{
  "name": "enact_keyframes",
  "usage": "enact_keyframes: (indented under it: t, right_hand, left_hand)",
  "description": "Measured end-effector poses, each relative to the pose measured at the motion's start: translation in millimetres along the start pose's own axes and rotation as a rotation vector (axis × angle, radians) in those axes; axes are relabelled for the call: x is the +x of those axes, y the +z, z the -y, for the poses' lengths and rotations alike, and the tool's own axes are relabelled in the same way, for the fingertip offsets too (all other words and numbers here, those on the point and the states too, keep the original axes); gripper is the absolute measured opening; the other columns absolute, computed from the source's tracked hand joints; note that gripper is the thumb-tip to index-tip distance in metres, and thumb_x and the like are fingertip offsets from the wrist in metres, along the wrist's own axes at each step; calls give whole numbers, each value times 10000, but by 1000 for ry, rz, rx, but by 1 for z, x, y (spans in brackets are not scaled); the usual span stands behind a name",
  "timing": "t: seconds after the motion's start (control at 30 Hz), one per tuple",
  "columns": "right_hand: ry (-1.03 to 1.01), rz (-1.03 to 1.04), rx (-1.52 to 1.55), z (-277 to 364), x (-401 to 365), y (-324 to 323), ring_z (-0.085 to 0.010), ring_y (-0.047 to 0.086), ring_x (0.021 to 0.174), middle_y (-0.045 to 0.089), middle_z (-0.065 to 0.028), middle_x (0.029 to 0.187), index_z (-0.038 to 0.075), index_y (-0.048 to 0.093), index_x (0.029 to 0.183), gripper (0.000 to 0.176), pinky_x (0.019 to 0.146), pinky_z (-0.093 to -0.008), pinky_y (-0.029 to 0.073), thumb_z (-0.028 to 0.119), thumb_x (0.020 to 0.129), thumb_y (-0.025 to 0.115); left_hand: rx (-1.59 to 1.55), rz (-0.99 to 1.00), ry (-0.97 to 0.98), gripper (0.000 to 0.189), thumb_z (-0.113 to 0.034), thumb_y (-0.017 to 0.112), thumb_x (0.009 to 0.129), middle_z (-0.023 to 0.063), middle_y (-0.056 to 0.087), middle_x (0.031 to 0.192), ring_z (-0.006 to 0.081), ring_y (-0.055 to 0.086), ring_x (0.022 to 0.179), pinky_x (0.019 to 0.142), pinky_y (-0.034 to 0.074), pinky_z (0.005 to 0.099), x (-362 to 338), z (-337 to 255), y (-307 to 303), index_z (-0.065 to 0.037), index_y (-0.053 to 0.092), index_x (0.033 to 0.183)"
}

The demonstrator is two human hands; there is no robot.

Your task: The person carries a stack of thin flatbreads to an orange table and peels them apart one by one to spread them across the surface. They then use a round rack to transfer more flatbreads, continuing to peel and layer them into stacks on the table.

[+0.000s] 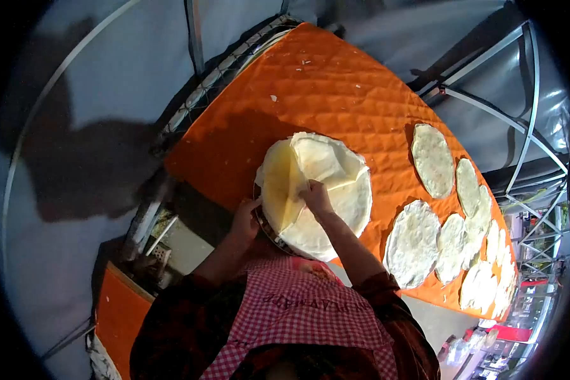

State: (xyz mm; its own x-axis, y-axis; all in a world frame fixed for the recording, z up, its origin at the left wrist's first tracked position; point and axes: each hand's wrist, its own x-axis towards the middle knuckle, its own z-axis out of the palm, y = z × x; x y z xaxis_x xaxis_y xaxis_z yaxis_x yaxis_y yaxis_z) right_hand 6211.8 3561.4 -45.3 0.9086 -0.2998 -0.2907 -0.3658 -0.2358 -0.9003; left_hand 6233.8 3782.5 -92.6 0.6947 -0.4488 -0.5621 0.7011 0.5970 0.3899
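Spread over an orange quilted cloth, pale round flatbreads laid singly along the right side. Pinching the folded top sheet of a stack of thin cream dough rounds at the near edge with the right hand, fingers closed. Touching the stack's rim with the left hand, fingers curled, grip unclear.

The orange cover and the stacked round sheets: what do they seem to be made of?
The orange cover looks like quilted fabric with a slight sheen: stitched diamond puckers catch the light. The round sheets look like thin, matt, pale dough or flatbread, probably soft: the one that the right hand pinches folds limply.
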Motion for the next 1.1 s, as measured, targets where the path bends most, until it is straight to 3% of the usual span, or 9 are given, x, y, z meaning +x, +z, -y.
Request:
enact_keyframes:
  t: [0.13, 0.23, 0.33, 0.43, 0.53, 0.63, 0.73, 0.83, 1.1]
  right_hand:
    - [-164, -54, -157, -3, 6, 7, -207, 596, 626, 611, -67, 683, -26, 614, 874, 202, 557, -356, 458, 152, 779, 629]
    - [-178, 29, -475, 76, -25, 17, -314, 647, 755, 652, -153, 786, -39, 581, 977, 388, 660, -402, 495, 298, 796, 646]
    - [-39, 66, -820, 100, -24, 37, -333, 633, 962, 621, -213, 1043, -28, 489, 1151, 611, 797, -399, 512, 439, 793, 654]
    - [-30, 76, -831, 107, -27, 40, -352, 607, 1036, 626, -249, 1019, -56, 531, 1101, 689, 895, -425, 471, 548, 776, 594]
    - [-23, 114, -778, 97, -21, 35, -363, 618, 995, 631, -245, 1002, -44, 556, 1078, 671, 888, -409, 478, 546, 765, 621]
    - [-86, 188, -618, 87, -16, 21, -304, 653, 870, 641, -215, 950, -33, 589, 1017, 552, 761, -383, 530, 446, 759, 682]
    - [96, 258, -334, 85, -14, 14, -333, 654, 778, 666, -209, 872, -36, 620, 957, 462, 716, -391, 521, 372, 756, 700]
    - [61, 257, -338, 74, -7, 8, -347, 638, 682, 658, -205, 785, -40, 621, 914, 342, 649, -403, 512, 247, 739, 686]
    - [-199, 27, -373, 48, -18, 9, -332, 647, 743, 645, -226, 784, -42, 617, 871, 211, 676, -406, 499, 122, 741, 591]
  left_hand:
    - [29, -48, 64, 236, 8, 629, 778, 96, 556, 911, 270, 573, 864, 765, 502, 432, -12, 2, 18, -90, 475, 927]
    - [12, -71, 48, 262, 36, 632, 764, 91, 548, 907, 278, 575, 872, 760, 503, 431, -27, -3, 40, -93, 472, 926]
    - [39, -32, 116, 264, 52, 626, 761, 91, 554, 918, 270, 579, 872, 750, 506, 428, -38, -2, 51, -102, 473, 912]
    - [10, -32, 121, 252, 50, 625, 769, 87, 562, 912, 255, 583, 858, 737, 510, 424, -44, -2, 53, -106, 470, 891]
    - [-33, -41, 107, 243, 34, 634, 779, 76, 564, 885, 243, 584, 826, 715, 512, 411, -49, -2, 55, -107, 463, 878]
    - [-23, -42, 92, 232, 11, 642, 793, 67, 564, 861, 235, 583, 796, 687, 510, 391, -49, -1, 52, -109, 462, 878]
    - [3, -39, 113, 222, -11, 647, 805, 67, 564, 856, 228, 580, 782, 655, 501, 379, -43, 4, 44, -106, 463, 882]
    - [50, -77, 135, 234, -27, 657, 806, 73, 560, 873, 224, 575, 782, 639, 493, 378, -42, 8, 44, -93, 461, 915]
    - [207, -124, 164, 390, -66, 687, 794, 105, 535, 977, 245, 560, 858, 707, 494, 420, -36, 18, 45, -66, 414, 1073]
